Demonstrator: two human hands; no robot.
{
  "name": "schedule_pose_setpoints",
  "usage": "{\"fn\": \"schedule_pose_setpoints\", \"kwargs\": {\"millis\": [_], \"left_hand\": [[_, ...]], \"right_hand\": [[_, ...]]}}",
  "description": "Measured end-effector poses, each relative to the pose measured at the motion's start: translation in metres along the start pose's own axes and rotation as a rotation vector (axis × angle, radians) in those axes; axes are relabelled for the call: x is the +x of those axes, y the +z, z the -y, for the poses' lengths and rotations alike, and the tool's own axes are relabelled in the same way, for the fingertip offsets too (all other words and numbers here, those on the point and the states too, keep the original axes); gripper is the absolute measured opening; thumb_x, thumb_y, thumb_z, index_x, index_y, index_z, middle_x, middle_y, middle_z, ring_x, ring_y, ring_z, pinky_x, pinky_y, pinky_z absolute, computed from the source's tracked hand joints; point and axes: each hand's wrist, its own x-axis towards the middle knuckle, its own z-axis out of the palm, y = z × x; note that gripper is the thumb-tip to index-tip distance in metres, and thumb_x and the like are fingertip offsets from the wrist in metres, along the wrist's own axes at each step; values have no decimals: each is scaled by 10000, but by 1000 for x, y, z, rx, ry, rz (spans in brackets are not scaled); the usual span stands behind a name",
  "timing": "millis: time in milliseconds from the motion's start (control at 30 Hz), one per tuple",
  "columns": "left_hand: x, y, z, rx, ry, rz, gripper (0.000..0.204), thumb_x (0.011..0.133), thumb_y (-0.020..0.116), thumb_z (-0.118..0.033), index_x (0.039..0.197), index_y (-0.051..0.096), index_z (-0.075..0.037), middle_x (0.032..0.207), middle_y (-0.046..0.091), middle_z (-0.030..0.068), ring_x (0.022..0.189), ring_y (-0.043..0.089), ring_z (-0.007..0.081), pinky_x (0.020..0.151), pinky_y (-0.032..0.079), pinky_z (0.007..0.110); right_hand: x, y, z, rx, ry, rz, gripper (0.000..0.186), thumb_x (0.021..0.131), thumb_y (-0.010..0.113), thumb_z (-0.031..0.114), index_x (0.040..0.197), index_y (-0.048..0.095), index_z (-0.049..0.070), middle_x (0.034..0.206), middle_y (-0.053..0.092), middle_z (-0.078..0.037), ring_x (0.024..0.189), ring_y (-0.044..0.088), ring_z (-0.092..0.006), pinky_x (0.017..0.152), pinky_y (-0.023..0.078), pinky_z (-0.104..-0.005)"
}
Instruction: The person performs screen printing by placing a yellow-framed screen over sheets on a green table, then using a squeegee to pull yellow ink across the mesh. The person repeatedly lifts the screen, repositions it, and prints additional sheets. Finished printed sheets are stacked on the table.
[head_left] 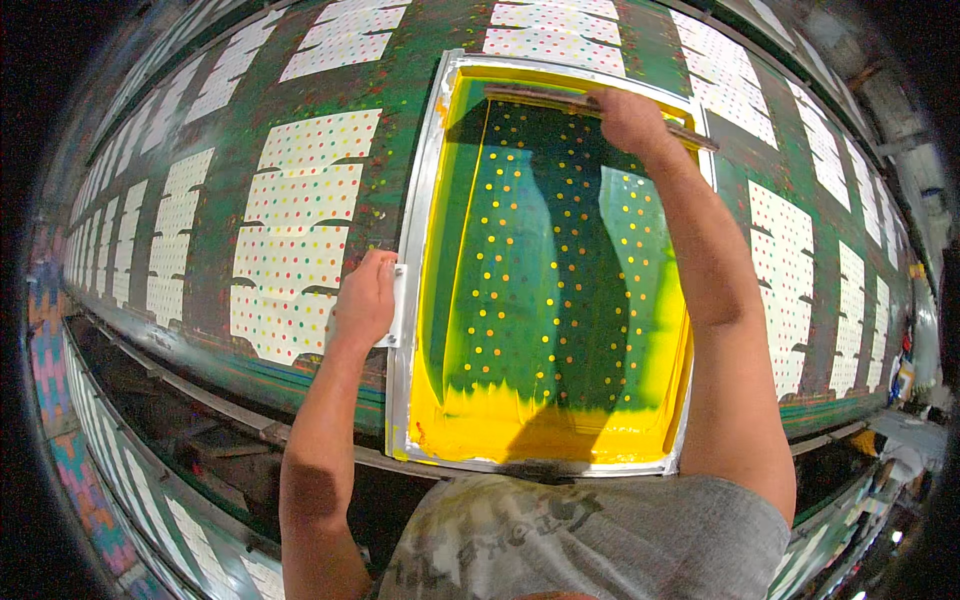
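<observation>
A screen printing frame (407, 330) with a silver metal border lies in front of me on a long green table. Its mesh (510, 330) is green with rows of small dots, and yellow ink (500, 430) pools along the near end and streaks the sides. My right hand (632, 122) reaches across to the far end and is wrapped round a long squeegee (540, 97) lying crosswise inside the frame. On the left, my left hand (366, 300) grips a white handle (398, 305) fixed to the frame's left side; the fingertips are partly hidden.
White pieces (300, 220) printed with coloured dots lie in rows on the green table (215, 240), left, right and beyond the frame. The table's near edge (270, 425) runs just in front of me. Another table (200, 540) with white pieces stands at lower left.
</observation>
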Motion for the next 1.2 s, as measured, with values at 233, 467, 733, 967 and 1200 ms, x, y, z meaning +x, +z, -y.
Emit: {"fn": "schedule_pose_setpoints", "kwargs": {"millis": [233, 467, 733, 967, 1200], "left_hand": [[2, 6, 5, 2, 22, -19, 275, 1159, 517, -253, 1265, 687, -64, 1094, 779, 246, 1017, 741, 497, 857, 567, 572], [5, 6, 1, 19, 43, -35, 282, 1167, 518, -274, 1253, 678, -58, 1090, 775, 250, 1028, 740, 499, 865, 574, 562], [6, 6, 3, 28, 80, -34, 309, 1172, 499, -279, 1253, 684, -45, 1074, 770, 267, 1023, 747, 495, 866, 580, 547], [8, 12, 17, 12, 205, -73, 306, 1164, 492, -257, 1208, 690, -29, 1031, 760, 270, 986, 747, 489, 858, 575, 552], [14, 19, 33, 32, 236, -101, 294, 1156, 493, -274, 1189, 681, -50, 1053, 771, 289, 1017, 739, 522, 860, 565, 612]], "right_hand": [[37, 6, -22, -21, 25, -40, 484, 903, 652, 112, 1358, 773, 224, 1171, 814, -197, 1084, 793, -404, 966, 635, -541], [49, 0, -49, 71, -108, 9, 394, 923, 663, 184, 1297, 787, 183, 1183, 805, -200, 1131, 771, -414, 989, 613, -551], [-2, -16, -22, 117, -177, 110, 397, 916, 689, 207, 1298, 767, 132, 1135, 797, -223, 1100, 758, -439, 981, 597, -564], [-114, -37, 47, 85, -123, 237, 368, 904, 651, 161, 1248, 780, 173, 1128, 803, -187, 1062, 771, -432, 928, 626, -581], [-247, -46, 125, 173, -146, 200, 392, 856, 669, 104, 1217, 788, 196, 1075, 802, -170, 996, 783, -423, 864, 641, -568]]}}
